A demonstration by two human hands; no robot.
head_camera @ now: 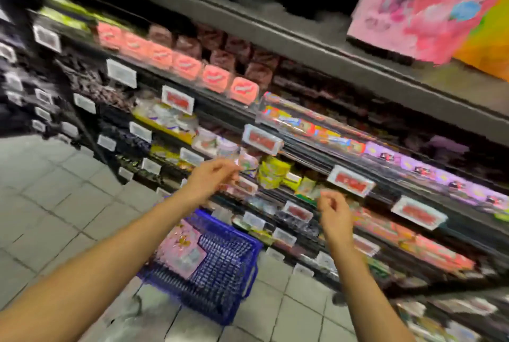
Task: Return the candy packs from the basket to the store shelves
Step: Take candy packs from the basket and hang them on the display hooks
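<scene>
A blue mesh basket (228, 281) stands on the tiled floor below my arms, at the foot of the shelves. A pink candy pack (181, 250) lies in its left part. My left hand (212, 180) hovers in front of a middle shelf, its loosely bent fingers just short of a small pale candy pack (249, 162) on that shelf. My right hand (334, 213) is raised further right, in front of the shelf edge, with fingers loosely curled and nothing in them. The whole view is motion-blurred.
Dark store shelves (303, 47) run from upper left to lower right, filled with red, maroon, yellow and purple candy packs. Red and white price tags (351, 180) stick out from the shelf edges. Large pink bags (429, 2) hang at the top right. Grey floor tiles (49, 190) lie to the left.
</scene>
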